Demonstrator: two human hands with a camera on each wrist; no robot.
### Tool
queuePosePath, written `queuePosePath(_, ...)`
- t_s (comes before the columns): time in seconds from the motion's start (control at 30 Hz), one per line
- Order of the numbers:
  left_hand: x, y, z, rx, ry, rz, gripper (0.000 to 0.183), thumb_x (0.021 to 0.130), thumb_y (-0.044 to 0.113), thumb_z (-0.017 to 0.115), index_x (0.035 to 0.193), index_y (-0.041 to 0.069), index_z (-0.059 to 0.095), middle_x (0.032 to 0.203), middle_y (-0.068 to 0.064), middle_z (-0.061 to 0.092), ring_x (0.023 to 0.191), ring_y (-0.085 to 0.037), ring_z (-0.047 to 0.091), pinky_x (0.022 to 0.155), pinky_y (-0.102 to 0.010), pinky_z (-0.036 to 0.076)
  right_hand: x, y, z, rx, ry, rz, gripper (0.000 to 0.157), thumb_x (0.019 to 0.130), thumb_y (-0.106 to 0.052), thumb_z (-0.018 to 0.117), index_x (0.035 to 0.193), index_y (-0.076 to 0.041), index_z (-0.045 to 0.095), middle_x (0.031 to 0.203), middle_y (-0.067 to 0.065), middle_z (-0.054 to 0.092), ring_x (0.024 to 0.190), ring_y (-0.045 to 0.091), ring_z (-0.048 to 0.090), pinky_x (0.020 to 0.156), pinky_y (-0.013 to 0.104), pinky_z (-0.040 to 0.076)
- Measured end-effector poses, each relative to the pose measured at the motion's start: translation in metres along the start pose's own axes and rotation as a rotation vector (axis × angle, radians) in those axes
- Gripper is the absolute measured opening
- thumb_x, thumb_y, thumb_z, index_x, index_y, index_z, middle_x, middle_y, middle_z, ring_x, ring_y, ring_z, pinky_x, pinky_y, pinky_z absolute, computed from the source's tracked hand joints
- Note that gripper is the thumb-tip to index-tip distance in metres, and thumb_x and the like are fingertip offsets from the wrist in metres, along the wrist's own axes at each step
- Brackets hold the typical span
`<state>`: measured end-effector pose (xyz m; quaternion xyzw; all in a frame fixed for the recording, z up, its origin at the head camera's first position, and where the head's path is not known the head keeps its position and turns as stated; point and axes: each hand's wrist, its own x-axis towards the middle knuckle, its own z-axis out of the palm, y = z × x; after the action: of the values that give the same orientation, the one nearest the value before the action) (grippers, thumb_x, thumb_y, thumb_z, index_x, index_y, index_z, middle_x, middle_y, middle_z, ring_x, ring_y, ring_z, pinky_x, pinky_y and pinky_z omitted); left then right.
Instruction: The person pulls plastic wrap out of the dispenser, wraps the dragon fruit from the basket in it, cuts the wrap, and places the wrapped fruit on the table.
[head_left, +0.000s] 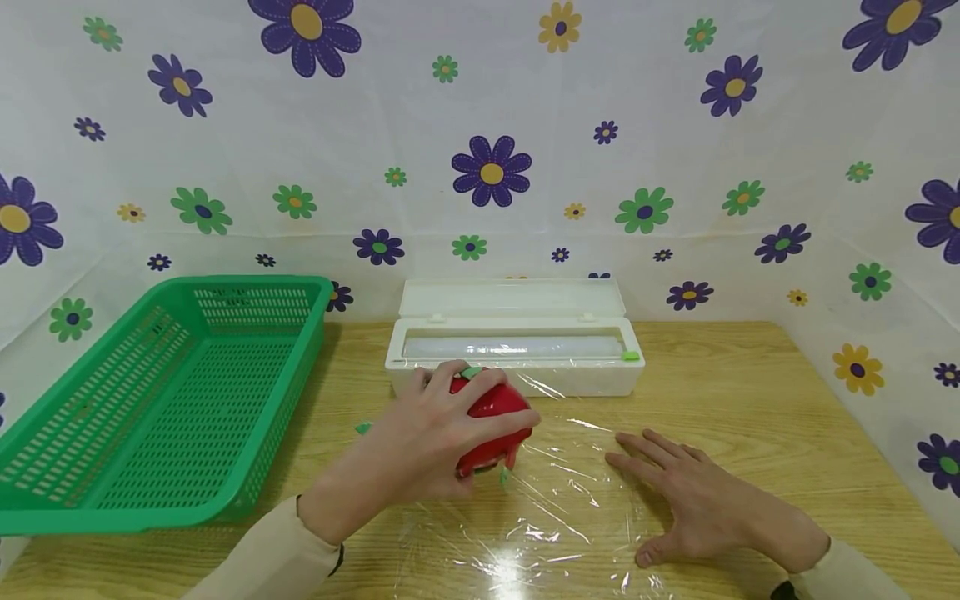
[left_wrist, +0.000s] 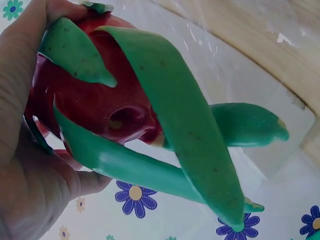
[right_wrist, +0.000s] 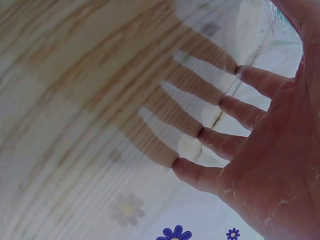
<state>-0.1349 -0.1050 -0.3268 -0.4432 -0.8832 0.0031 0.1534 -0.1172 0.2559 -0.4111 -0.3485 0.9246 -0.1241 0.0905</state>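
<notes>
My left hand (head_left: pixel 431 425) grips a red dragon fruit (head_left: pixel 498 404) from above, over a sheet of cling film (head_left: pixel 555 508). Long green scales (left_wrist: pixel 185 120) stick out from the fruit's end in the left wrist view. The transparent, creased film lies across the table front and runs back to a white dispenser box (head_left: pixel 525 383). Fingers spread, my right hand (head_left: pixel 697 500) rests its fingertips on the table by the film's right side. The right wrist view shows the straight fingers (right_wrist: pixel 215 142) meeting the glossy wooden surface.
The dispenser's lid (head_left: pixel 510 300) stands raised, with a film roll (head_left: pixel 517 346) inside and a light green slider (head_left: pixel 630 356) at its right end. A green perforated basket (head_left: pixel 300 367) sits on the left. Flower-patterned white cloth (head_left: pixel 420 150) surrounds the wooden table (head_left: pixel 750 383).
</notes>
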Motion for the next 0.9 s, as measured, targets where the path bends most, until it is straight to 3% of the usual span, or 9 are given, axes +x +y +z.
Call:
queuePosePath(0.47,0.008,0.006,0.013,-0.021,-0.064,-0.010,0.090,0.067,0.048,0.088,0.146,0.043,0.046,0.148,-0.005,0.045,0.128,-0.039,0.051,0.093,-0.056,0.054,0.001,-0.002,-0.002,0.014,-0.019,0.021,0.110,0.070,-0.083,0.070,0.155,-0.018,0.043,0.162,0.015,0.038,0.144,0.055,0.037,0.097,0.079,0.039)
queuePosePath(0.9,0.025,0.014,0.024,-0.047,-0.095,-0.018,0.092,0.070,0.046,0.086,0.150,0.044,0.041,0.152,-0.005,0.043,0.131,-0.037,0.049,0.098,-0.052,0.053,0.002,-0.002,-0.002,0.017,-0.035,0.042,0.110,0.069,-0.083,0.070,0.154,-0.018,0.045,0.162,0.016,0.038,0.145,0.055,0.035,0.098,0.080,0.038)
